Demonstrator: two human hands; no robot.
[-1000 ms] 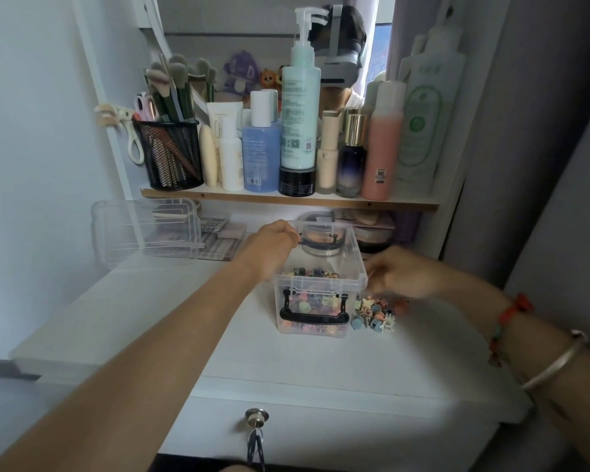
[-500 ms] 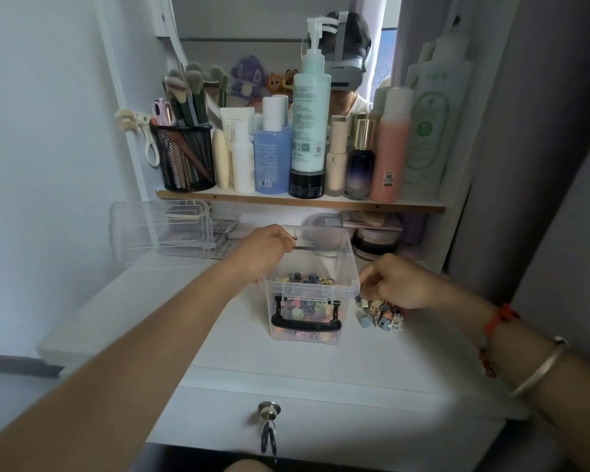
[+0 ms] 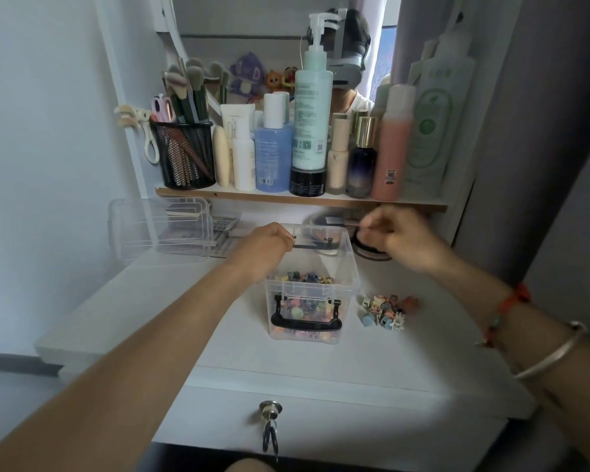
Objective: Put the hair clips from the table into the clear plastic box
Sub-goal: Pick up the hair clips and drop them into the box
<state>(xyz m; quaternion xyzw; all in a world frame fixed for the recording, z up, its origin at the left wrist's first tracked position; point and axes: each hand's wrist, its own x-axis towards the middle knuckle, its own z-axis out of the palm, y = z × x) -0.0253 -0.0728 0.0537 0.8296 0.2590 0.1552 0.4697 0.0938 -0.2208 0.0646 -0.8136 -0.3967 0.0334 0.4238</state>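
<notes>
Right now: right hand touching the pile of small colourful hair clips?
Apart. Head view: right hand hovers well behind the clip pile, bare tabletop between.

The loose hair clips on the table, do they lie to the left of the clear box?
No, the hair clips lie in a small pile on the table to the right of the clear box.

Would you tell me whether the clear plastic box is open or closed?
Open: the clear plastic box is uncovered on top, and hair clips show inside.
</notes>
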